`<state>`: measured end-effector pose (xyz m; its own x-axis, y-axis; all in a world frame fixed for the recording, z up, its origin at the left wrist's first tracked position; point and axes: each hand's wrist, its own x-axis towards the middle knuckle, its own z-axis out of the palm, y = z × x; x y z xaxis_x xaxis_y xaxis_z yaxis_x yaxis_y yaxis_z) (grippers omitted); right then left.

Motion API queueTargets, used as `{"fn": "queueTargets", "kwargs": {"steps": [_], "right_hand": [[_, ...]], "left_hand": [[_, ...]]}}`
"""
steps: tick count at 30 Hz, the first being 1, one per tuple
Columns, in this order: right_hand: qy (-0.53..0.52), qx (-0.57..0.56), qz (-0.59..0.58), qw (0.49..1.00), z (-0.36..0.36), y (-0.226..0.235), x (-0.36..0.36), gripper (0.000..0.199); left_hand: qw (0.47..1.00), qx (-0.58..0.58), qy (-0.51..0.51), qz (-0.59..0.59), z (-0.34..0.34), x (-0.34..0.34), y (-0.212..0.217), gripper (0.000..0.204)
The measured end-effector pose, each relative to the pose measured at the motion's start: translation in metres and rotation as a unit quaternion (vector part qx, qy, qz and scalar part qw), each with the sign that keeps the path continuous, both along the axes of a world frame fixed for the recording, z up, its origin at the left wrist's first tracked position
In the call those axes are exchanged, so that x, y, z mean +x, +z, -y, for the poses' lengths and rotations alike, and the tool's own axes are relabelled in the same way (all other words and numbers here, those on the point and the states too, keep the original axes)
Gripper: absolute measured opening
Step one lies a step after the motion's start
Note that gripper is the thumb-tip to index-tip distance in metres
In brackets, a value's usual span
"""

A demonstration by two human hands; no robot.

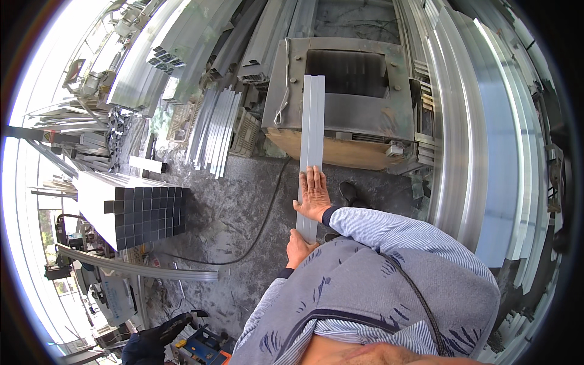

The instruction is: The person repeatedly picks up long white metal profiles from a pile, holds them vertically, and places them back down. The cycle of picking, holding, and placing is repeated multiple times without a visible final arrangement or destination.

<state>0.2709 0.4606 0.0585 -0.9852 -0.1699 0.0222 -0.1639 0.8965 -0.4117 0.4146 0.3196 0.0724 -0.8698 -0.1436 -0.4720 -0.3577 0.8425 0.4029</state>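
Note:
A long silvery aluminium profile point(312, 121) with a lengthwise groove runs away from my body. Its far end lies over the dark opening of a worn grey metal machine point(359, 112). My left hand point(298, 248) holds the near end by its left side, the thumb on the edge and the other fingers hidden underneath. Farther up the same profile, my right hand point(314, 196) lies flat on top, its fingers stretched forward and the thumb out to the left.
Stacked square tubes point(149, 210) stand at the left. Several metal strips point(213, 131) lean beside a plastic crate point(245, 134). A black cable point(267, 213) crosses the floor. Long profiles point(456, 121) line the right side. A blue toolbox point(204, 348) sits at the lower left.

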Motion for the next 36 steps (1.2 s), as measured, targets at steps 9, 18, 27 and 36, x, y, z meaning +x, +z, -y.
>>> {"fn": "queueTargets", "kwargs": {"steps": [9, 18, 27, 36], "right_hand": [[-0.059, 0.005, -0.113, 0.992, -0.065, 0.01, -0.193, 0.107], [-0.11, 0.067, -0.084, 0.988, -0.181, 0.049, -0.409, 0.1], [-0.099, 0.04, -0.139, 0.985, -0.155, 0.029, -0.296, 0.097], [-0.07, 0.028, -0.111, 0.991, -0.084, 0.017, -0.135, 0.1]], "left_hand": [[0.996, 0.017, -0.061, -0.065, -0.059, -0.201, 0.024, 0.08], [0.989, -0.025, -0.128, -0.076, -0.167, -0.421, 0.077, 0.09], [0.989, 0.017, -0.12, -0.083, -0.142, -0.309, 0.048, 0.084], [0.996, 0.004, -0.086, -0.037, -0.077, -0.149, 0.03, 0.086]]}}
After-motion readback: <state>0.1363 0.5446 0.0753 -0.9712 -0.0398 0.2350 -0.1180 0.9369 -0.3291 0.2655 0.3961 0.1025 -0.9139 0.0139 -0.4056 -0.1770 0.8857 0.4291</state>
